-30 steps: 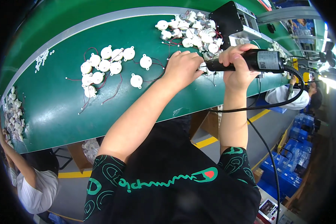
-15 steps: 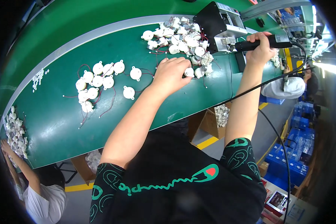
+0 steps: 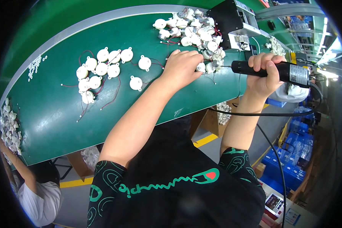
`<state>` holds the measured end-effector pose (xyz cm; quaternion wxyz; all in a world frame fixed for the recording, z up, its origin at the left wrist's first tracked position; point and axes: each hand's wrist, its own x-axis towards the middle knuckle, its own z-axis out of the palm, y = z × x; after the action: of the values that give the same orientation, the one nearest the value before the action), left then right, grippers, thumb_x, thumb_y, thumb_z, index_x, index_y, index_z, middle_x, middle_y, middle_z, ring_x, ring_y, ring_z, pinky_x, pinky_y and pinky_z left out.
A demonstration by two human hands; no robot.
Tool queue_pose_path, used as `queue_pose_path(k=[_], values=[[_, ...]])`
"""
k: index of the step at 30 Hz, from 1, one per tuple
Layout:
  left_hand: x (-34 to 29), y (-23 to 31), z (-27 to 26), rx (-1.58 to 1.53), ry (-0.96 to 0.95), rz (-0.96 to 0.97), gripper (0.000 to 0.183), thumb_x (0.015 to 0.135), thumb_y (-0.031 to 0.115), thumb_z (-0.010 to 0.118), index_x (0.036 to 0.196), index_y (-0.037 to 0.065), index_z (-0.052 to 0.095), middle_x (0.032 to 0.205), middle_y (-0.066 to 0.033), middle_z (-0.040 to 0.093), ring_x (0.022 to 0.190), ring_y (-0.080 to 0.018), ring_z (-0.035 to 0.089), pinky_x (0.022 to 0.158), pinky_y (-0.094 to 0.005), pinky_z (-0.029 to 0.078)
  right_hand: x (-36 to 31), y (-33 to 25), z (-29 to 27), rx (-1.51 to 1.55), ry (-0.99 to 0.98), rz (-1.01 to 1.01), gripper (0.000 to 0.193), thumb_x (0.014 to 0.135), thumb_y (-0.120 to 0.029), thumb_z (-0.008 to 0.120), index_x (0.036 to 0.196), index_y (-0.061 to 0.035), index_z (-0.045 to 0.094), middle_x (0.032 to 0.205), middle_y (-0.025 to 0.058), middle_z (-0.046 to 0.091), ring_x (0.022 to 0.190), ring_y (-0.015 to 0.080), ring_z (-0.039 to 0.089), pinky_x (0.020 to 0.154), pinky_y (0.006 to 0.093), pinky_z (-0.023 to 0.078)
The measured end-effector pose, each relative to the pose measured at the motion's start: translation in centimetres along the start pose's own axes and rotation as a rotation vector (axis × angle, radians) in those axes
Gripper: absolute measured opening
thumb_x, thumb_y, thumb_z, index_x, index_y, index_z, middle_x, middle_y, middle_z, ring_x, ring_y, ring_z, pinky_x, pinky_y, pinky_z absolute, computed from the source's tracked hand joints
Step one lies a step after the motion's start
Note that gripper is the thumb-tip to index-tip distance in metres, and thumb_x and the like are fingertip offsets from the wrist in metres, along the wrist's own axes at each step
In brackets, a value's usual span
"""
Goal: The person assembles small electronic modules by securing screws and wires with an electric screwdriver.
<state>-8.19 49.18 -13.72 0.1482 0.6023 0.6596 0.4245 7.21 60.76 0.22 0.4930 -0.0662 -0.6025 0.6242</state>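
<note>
My right hand (image 3: 265,74) is wrapped round a black electric screwdriver (image 3: 241,67), held almost level, with its bit pointing left. My left hand (image 3: 182,70) is closed on a small round white part (image 3: 200,67) at the edge of a heap; its fingers hide how they grip it. The screwdriver bit stops a little right of that part, close to neighbouring parts. The heap (image 3: 195,32) holds several similar white round parts with thin red and dark leads. More white eared discs (image 3: 102,68) with wires lie spread on the green bench (image 3: 49,125) to the left.
A black box-shaped machine with a metal front (image 3: 228,24) stands behind the screwdriver. Small white rings (image 3: 35,66) lie at far left. A co-worker's arm (image 3: 21,165) reaches to another heap (image 3: 10,131). The screwdriver's black cable (image 3: 262,114) loops over my right forearm.
My right hand has brought the screwdriver down and away from the machine's metal front, toward my left hand. The whole view has shifted slightly. My left hand keeps its place at the heap.
</note>
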Motion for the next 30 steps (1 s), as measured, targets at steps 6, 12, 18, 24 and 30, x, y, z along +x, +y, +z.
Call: queue_pose_path(k=[6,12,18,24,30], values=[[0.0,0.0,0.1,-0.018,0.011,0.004,0.027,0.075,0.023,0.076,0.095,0.012,0.061,0.094,-0.003,0.065,0.1,-0.0265,0.064,0.09,-0.0523,0.045,-1.2,1.8,2.3,0.039,-0.025,0.051,0.018,0.084,0.003,0.056,0.1,-0.0061,0.051,0.074,0.0099,0.053,0.057,0.0197,0.049,0.057,0.0384,0.047],[-0.1,0.1,0.1,-0.01,-0.003,-0.015,0.027,0.075,0.023,0.077,0.096,0.012,0.062,0.095,-0.0025,0.065,0.1,-0.0265,0.063,0.092,-0.0542,0.045,-1.8,3.4,2.7,0.036,-0.028,0.061,0.02,0.084,0.007,0.054,0.099,-0.0053,0.05,0.074,0.0107,0.054,0.056,0.0205,0.051,0.057,0.0394,0.049],[0.0,0.1,0.2,0.015,0.001,-0.019,0.026,0.073,0.023,0.078,0.092,0.012,0.065,0.093,-0.0023,0.064,0.098,-0.0254,0.064,0.088,-0.0491,0.045,-1.8,4.3,2.7,0.042,-0.02,0.097,0.02,0.084,0.007,0.056,0.099,-0.0054,0.05,0.075,0.0103,0.054,0.057,0.0201,0.051,0.057,0.0393,0.049],[0.0,0.1,-0.1,0.022,-0.027,-0.018,0.025,0.074,0.022,0.078,0.094,0.012,0.067,0.094,-0.0018,0.066,0.099,-0.0261,0.064,0.094,-0.0537,0.045,-2.2,4.7,3.1,0.027,-0.055,0.088,0.021,0.085,0.008,0.056,0.099,-0.0048,0.048,0.075,0.0104,0.055,0.057,0.0195,0.051,0.057,0.0382,0.048],[0.0,0.1,-0.1,0.038,-0.015,0.009,0.026,0.073,0.023,0.079,0.094,0.013,0.067,0.094,-0.0016,0.066,0.098,-0.0258,0.064,0.09,-0.0516,0.046,-3.1,5.0,4.8,-0.087,-0.136,0.008,0.025,0.082,0.012,0.056,0.099,-0.0034,0.046,0.074,0.0114,0.054,0.058,0.0185,0.052,0.058,0.0357,0.049]])
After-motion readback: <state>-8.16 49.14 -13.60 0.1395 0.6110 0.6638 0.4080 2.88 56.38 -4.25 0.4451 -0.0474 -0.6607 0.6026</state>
